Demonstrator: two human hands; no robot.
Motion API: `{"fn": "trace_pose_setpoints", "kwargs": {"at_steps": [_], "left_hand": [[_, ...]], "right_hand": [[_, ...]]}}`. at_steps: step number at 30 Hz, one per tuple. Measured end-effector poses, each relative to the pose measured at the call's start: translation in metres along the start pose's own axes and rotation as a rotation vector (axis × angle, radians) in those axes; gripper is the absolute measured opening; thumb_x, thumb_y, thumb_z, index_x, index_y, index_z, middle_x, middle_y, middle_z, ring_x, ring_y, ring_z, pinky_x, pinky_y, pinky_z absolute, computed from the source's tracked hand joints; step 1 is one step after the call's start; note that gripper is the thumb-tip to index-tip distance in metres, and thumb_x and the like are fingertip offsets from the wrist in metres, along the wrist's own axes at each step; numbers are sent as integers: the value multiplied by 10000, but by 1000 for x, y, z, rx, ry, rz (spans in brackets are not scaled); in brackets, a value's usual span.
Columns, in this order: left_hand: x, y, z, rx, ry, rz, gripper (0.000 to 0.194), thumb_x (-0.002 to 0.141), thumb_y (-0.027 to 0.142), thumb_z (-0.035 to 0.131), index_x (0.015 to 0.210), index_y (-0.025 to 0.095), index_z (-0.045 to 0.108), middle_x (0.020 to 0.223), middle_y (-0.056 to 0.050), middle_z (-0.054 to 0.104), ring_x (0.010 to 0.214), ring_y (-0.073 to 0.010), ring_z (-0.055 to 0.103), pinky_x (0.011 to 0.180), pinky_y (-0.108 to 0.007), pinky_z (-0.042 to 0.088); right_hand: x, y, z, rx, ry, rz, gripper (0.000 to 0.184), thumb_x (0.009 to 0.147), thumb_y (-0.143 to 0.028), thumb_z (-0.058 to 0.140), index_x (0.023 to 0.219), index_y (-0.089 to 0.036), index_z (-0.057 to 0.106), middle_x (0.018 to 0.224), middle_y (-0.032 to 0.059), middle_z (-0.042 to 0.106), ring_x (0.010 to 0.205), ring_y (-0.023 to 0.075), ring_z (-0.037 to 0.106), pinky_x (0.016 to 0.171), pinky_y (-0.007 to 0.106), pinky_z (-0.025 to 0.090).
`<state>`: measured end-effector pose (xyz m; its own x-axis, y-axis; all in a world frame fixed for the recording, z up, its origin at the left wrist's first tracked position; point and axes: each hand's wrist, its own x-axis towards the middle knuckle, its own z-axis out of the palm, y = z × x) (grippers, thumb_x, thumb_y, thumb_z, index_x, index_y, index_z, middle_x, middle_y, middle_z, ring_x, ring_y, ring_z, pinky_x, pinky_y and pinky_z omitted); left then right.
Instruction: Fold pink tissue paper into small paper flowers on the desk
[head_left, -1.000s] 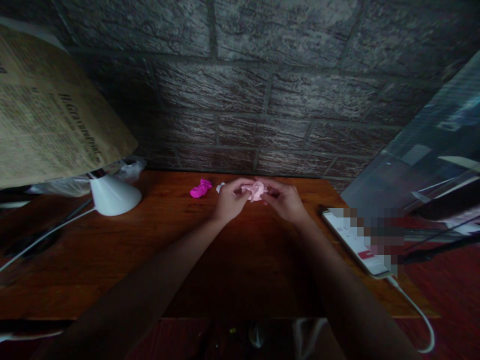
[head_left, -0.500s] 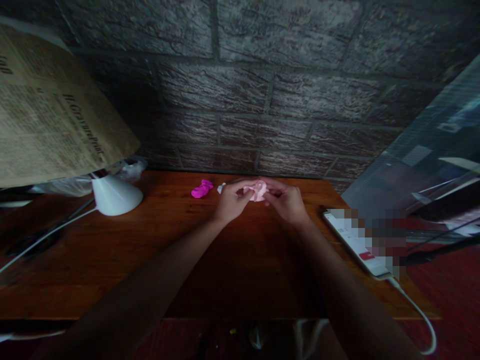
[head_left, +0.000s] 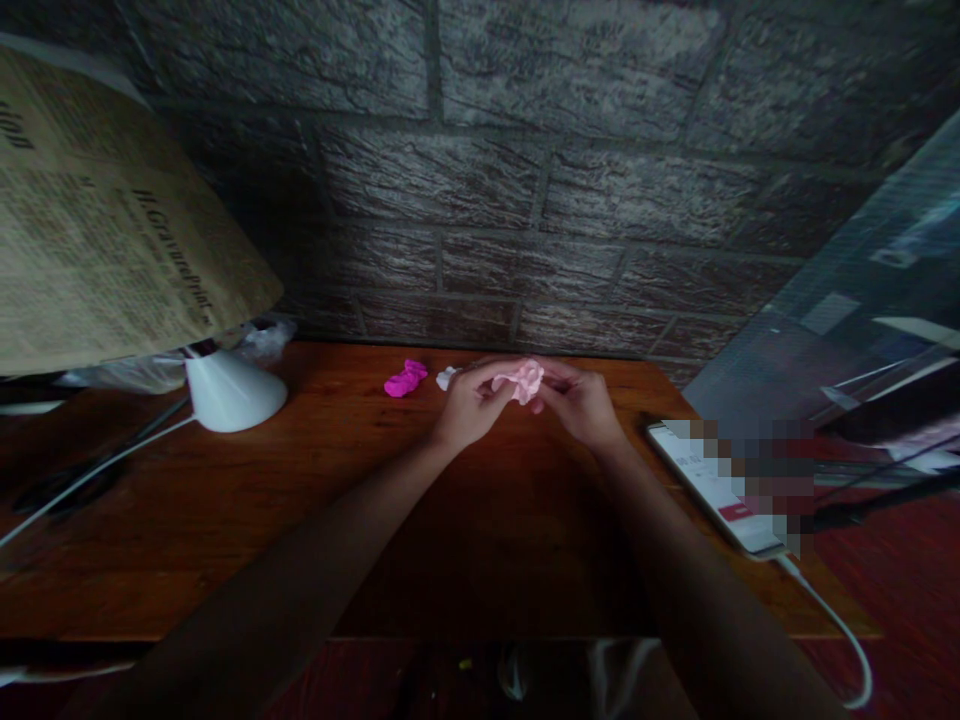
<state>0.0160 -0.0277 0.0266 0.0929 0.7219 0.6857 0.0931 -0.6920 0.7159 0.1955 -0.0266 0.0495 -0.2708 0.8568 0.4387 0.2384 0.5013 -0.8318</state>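
A pale pink crumpled piece [head_left: 527,380], which looks like soft clay or paper, is held between my two hands above the back of the wooden table. My left hand [head_left: 472,402] pinches its left side with thumb and fingers. On the opposite side, my right hand [head_left: 581,400] grips it with the fingers closed. To the left lies a bright magenta crumpled lump [head_left: 406,378] on the tabletop. Just behind my left hand a small white lump [head_left: 448,377] shows, partly hidden by the fingers.
At the left stands a lamp with a newspaper-print shade [head_left: 135,220] and white base [head_left: 234,390]. A phone [head_left: 705,480] with a white charging cable [head_left: 840,625] rests near the table's [head_left: 480,560] right edge. A dark brick wall [head_left: 487,180] rises behind.
The pale pink piece has shifted slightly right and turned a little between my fingers. Both hands have moved slightly right with it, and more of the white lump shows.
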Motion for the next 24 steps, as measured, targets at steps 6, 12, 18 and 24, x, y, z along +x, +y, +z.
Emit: {"fn": "trace_pose_setpoints", "kwargs": {"at_steps": [6,12,18,24], "left_hand": [[1,4,-1,34,6,74,240,871,89,622,1024,211,761,1129,-69,774,1052,-183,721,954,-375,600],[-3,-2,1,-25,-47,19,405,903,187,635,1306,206,664,1336,-124,680,1200,-224,664,1079,-422,529],[-3,-7,4,-77,-77,-1,445,854,307,750,1283,217,678,1305,-129,666,1208,-231,644,1063,-396,537],[-2,-9,4,-81,-65,-15,422,821,314,790,1217,208,691,1221,-118,688,1124,-210,676,987,-373,567]], "right_hand": [[-2,-1,-1,-107,9,-8,402,885,-455,665,1174,-196,768,606,-13,706,545,150,651,634,272,522],[-2,-5,0,-215,62,12,366,896,-435,640,1141,-206,784,599,-12,714,536,159,667,635,268,515],[-2,-8,0,-302,52,-10,318,884,-309,608,1127,-216,791,577,-18,710,557,163,689,642,251,507],[-2,-8,0,-273,43,-26,358,904,-398,609,1149,-203,784,562,-12,703,540,174,687,626,264,518]]}}
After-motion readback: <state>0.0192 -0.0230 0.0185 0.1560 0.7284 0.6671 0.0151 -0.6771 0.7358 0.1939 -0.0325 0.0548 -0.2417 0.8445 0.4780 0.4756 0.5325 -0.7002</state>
